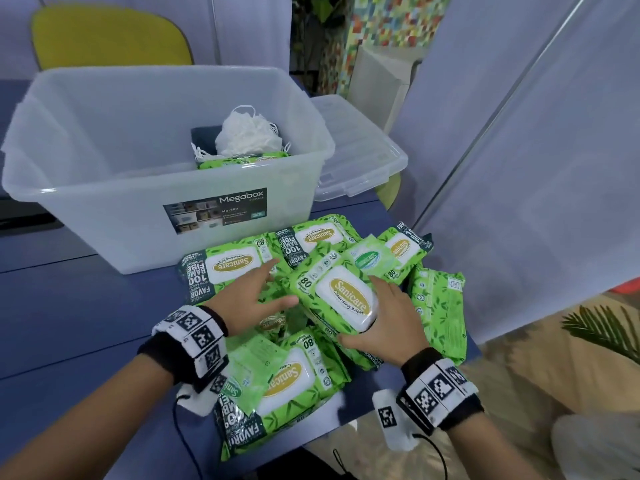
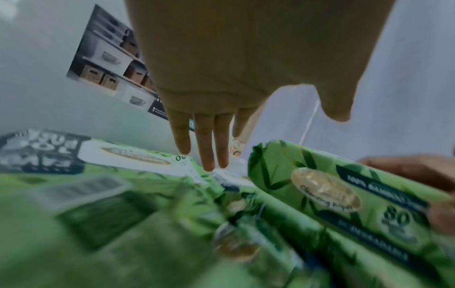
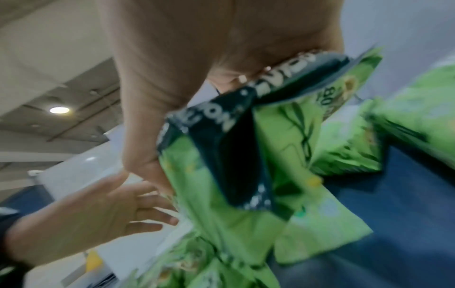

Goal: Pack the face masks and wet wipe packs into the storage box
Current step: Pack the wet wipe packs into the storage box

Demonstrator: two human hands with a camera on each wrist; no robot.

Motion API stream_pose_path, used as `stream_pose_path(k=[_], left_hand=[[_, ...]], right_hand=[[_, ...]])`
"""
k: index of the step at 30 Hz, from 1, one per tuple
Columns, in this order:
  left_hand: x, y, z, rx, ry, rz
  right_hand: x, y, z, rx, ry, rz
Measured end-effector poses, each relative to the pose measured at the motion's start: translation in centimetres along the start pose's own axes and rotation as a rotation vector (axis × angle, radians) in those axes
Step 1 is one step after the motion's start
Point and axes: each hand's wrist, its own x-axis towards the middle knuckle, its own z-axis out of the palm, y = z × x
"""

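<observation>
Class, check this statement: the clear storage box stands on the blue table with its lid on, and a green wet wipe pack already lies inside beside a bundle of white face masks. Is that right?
One detail is wrong: the storage box is open. Its lid lies behind it on the right, as the head view shows. The rest holds: the box stands on the blue table, with a wet wipe pack and white face masks inside.

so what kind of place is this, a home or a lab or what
Probably a staged recording space, not a home: white fabric partitions enclose a blue table, with a yellow chair behind the storage box.
</observation>
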Motion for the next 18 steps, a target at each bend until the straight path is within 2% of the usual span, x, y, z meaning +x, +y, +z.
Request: stream_pose_path(k=[2, 4, 8, 10, 13, 18], left_hand=[[-0.1, 1.4, -0.9, -0.267, 0.075, -0.018], [-0.2, 2.8, -1.9, -0.458, 0.135, 0.022], [-1.0, 5.1, -5.6, -0.662, 0.301, 0.085], [-1.6, 6.0, -8.2, -0.663, 0.428, 0.156], [-2.5, 7.7, -12.7, -0.609, 0.604, 0.274], [-3.2, 10.0, -20.1, -0.423, 0.768, 0.519]], right_hand=[[-0.4, -1.7, -1.5, -0.040, 0.068, -0.113], [-0.2, -3.4, -3.1, -0.081, 0.135, -0.234], [1.2, -6.9, -6.9, -0.179, 0.270, -0.480], [2.3, -8.8, -9.2, -0.214, 0.298, -0.546], [4.8, -11.9, -13.3, -0.150, 0.230, -0.632], [9.7, -18.7, -20.2, -0.026, 0.084, -0.795]])
